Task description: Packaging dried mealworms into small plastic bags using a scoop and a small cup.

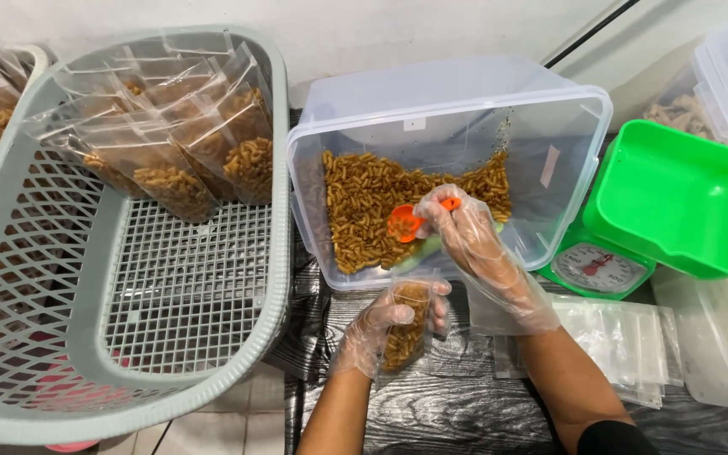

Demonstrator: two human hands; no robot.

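Observation:
My left hand [372,329], in a thin clear glove, holds a small clear pouch [406,329] partly filled with brown spiral snacks, just in front of the tub. My gloved right hand [469,240] grips an orange scoop [404,223] over the snacks inside a tilted clear plastic tub [566,109]. The scoop's bowl sits just above the pouch's mouth. A heap of the brown snacks [364,211] fills the tub's lower left part.
A grey-green mesh basket [128,278] at left holds several filled pouches [212,143] along its far side. A green kitchen scale [676,194] with a dial stands at right. Empty clear pouches [625,337] lie beside my right arm. More clear tubs [726,76] sit far right.

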